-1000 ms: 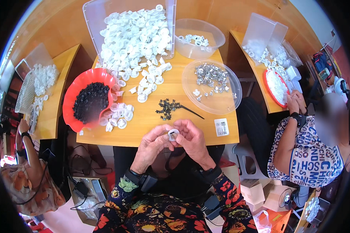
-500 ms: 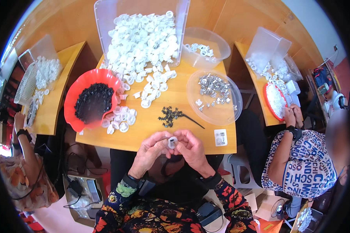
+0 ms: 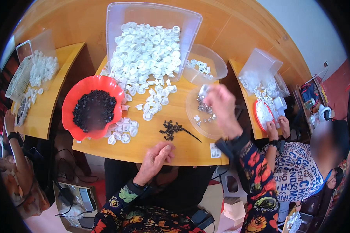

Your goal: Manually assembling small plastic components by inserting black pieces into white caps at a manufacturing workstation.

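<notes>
My left hand (image 3: 155, 161) rests by the table's front edge, thumb pressed on curled fingers. Whatever it may hold is hidden. My right hand (image 3: 223, 108) is raised over the clear round tray (image 3: 191, 115) and smeared by motion. A pale, blurred white plastic piece (image 3: 203, 90) shows at its fingertips. Small silvery metal parts (image 3: 207, 110) lie in that tray, partly covered by the hand. Just beyond my left hand is a small heap of black parts (image 3: 170, 130), with a thin black stick (image 3: 192, 135) pointing out of it.
A red scalloped bowl (image 3: 69, 112) of black parts stands left. Behind, a clear bin (image 3: 190, 39) spills white plastic pieces (image 3: 147, 50) onto the table (image 3: 144, 149). A clear tub (image 3: 217, 64) with white pieces stands beyond the tray. Co-workers (image 3: 299, 167) sit at both sides.
My hands have parted. My right hand has moved up and right from the white plastic piece both held, to above the tray; my left stays near the table edge. The view has shifted.
</notes>
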`<action>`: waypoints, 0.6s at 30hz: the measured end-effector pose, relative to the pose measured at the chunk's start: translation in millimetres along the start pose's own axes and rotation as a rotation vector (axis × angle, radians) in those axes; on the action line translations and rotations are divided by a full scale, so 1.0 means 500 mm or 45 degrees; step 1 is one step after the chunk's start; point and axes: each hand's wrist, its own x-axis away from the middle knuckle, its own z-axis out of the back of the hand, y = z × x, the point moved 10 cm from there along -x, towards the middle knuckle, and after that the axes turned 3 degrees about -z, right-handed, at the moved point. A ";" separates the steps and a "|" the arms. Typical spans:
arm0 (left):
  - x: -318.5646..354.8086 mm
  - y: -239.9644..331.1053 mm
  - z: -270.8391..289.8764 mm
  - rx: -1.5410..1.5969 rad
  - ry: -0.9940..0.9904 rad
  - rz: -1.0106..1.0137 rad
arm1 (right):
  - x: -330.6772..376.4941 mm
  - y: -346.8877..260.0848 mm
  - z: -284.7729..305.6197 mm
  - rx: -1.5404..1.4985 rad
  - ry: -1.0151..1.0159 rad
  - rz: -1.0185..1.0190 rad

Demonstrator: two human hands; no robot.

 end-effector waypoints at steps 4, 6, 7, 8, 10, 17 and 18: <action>-0.005 -0.009 -0.020 -0.067 -0.061 0.019 | -0.119 -0.055 0.047 -0.002 0.203 0.081; -0.007 -0.007 -0.013 -0.070 -0.032 -0.007 | -0.112 -0.030 0.001 0.044 0.200 0.017; -0.003 -0.010 -0.001 -0.088 -0.015 -0.004 | -0.090 0.001 -0.088 0.273 -0.069 0.001; -0.002 -0.006 -0.005 -0.091 -0.035 -0.010 | -0.058 0.020 -0.150 0.517 -0.307 -0.003; 0.001 -0.005 -0.002 -0.099 -0.029 -0.015 | -0.025 0.028 -0.229 0.703 -0.376 0.414; -0.002 -0.002 -0.018 -0.088 -0.074 -0.037 | -0.006 0.054 -0.267 1.073 -0.393 0.691; -0.004 -0.007 -0.019 -0.087 -0.083 -0.033 | -0.003 0.059 -0.257 1.075 -0.386 0.684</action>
